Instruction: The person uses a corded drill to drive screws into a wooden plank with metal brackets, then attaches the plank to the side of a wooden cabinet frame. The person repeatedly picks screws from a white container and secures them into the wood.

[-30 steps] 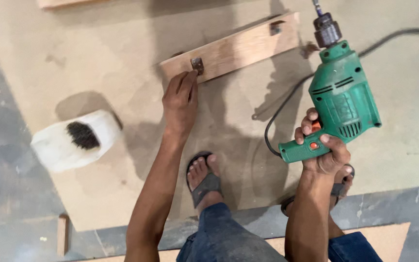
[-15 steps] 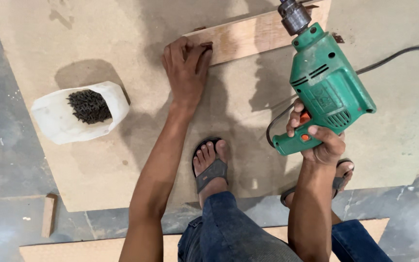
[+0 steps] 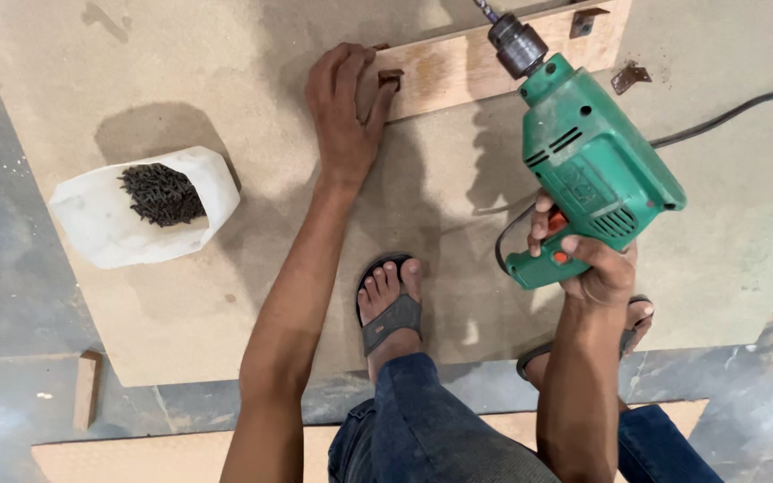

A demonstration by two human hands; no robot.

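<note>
A green drill (image 3: 594, 170) is gripped by the right hand (image 3: 588, 259), whose fingers (image 3: 543, 224) are curled tight around the handle at the lower end of the tool, one of them laid beside the orange trigger. The drill is held tilted in the air, its dark chuck (image 3: 516, 45) raised up and to the left over the wooden batten (image 3: 485, 63), and only the start of its bit is seen at the top edge of the view. A black cord (image 3: 726, 114) is led off to the right from the drill.

The left hand (image 3: 344, 112) is laid flat, palm down, on the board (image 3: 225, 98), just left of the batten. Its fingers (image 3: 337, 72) are spread and extended rather than closed, and nothing is grasped by them; the thumb is pressed against the left end of the batten, touching a small dark bracket (image 3: 391, 78) seated there. A second bracket (image 3: 583, 20) is fixed near the right end of the batten, and a loose one (image 3: 630, 77) is lying on the board just beyond that end.

Well left of the batten, on the board, a white cut-open tub (image 3: 100, 224) is filled with dark screws (image 3: 161, 192). Below the batten, a sandalled foot (image 3: 391, 300) is planted on the board between the two arms. A small wood block (image 3: 87, 389) is lying on the floor off the board's lower left corner.
</note>
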